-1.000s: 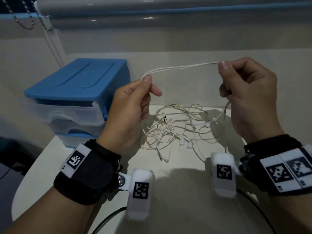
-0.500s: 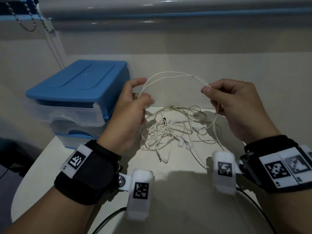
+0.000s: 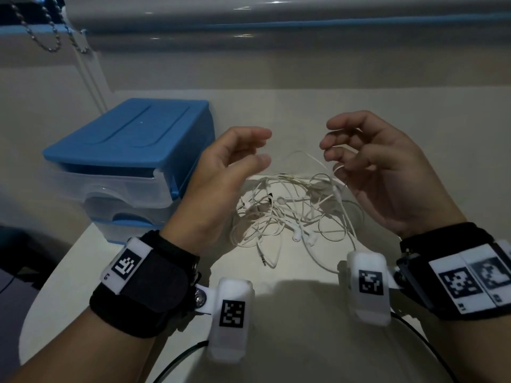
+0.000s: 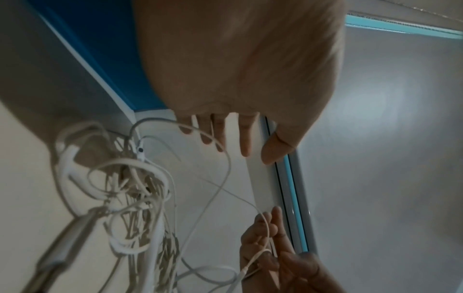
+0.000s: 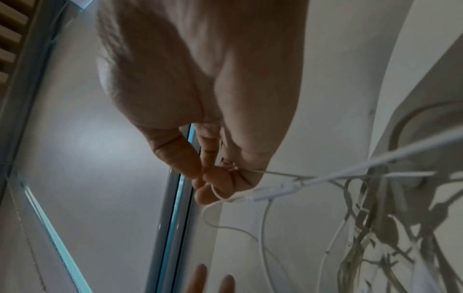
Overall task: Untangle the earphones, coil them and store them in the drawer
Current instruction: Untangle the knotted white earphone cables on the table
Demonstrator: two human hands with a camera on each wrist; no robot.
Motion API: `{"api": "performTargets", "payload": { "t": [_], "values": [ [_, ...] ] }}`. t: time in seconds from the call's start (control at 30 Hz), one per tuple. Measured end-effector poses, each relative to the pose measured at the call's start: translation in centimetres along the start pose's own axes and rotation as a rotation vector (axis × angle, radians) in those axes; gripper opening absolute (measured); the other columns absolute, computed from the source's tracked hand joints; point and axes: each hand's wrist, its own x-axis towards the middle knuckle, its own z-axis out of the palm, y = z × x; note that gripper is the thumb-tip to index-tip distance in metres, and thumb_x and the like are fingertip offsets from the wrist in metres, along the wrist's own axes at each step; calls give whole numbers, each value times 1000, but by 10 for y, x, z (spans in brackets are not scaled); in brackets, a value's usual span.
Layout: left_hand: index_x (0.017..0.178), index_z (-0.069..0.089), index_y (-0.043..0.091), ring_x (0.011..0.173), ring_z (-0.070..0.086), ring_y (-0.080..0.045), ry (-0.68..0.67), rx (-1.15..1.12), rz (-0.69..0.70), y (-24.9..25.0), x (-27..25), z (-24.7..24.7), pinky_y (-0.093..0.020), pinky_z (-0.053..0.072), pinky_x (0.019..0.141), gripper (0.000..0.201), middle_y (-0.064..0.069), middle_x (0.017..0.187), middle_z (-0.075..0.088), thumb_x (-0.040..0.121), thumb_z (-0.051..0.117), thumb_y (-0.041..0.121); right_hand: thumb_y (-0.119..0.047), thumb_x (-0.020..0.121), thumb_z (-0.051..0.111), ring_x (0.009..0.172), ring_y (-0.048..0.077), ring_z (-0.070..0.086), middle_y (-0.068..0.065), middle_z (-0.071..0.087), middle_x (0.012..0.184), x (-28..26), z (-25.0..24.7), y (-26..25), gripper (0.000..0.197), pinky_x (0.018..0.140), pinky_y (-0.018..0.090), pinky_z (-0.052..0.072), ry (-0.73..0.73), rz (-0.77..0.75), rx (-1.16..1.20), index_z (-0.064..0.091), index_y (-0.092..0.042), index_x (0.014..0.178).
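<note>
Left hand (image 3: 221,172) now off the cord (image 3: 301,156), lowered; loop slack.

Your earphones (image 3: 293,214) are white, tangled on a pale cream table (image 3: 290,327). The drawer unit (image 3: 121,161) beside them has a blue top and clear drawers; your wrist straps (image 3: 143,286) are black with black-and-white square codes

Hidden, cropped and blurred parts

The near loops of the tangled white wired earphones (image 4: 140,198) and the metal plug are blurred in the left wrist view. The left side of the tangle is covered by the left hand (image 3: 221,178) in the head view. Whether the cable is gripped by the right hand (image 5: 218,178) cannot be told.
</note>
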Motion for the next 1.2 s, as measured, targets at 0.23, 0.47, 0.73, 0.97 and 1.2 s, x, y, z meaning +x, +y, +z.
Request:
{"api": "performTargets", "payload": {
  "t": [0.23,0.47,0.73,0.97,1.2],
  "values": [
    [99,80,5,82,70,-18,-285,172,-11,4,-7,7,-27,55,78,13,-4,86,77,95,69,12,17,70,50,83,16,64,12,65,94,-3,16,3,40,72,20,51,-154,-43,7,61,-4,102],
    [105,79,14,98,62,-49,-335,183,-29,0,-7,6,-59,51,92,21,-15,103,75,89,75,27,19,80,57,90,20,71,15,69,102,-8,24,5,31,84,28,56,-232,-114,-72,61,-3,102],
    [91,66,-7,60,53,-1,-314,60,-17,2,-5,5,-17,42,64,19,-14,79,70,100,56,6,14,74,60,120,21,65,7,70,125,-7,20,3,49,92,40,52,-236,-152,-422,66,-8,118],
    [73,59,9,58,36,-11,-323,1,-93,3,-5,4,-24,30,57,26,-12,65,40,97,55,20,-9,83,75,95,12,57,-4,61,118,-7,19,9,51,84,37,53,-246,-103,-677,67,-33,128],
    [70,52,12,59,47,-20,-402,20,-88,3,-8,6,-26,38,58,36,-6,62,60,104,49,23,-24,83,78,90,16,63,6,68,99,0,13,13,10,82,29,47,-19,-163,-677,72,-16,79]
  ]
}}
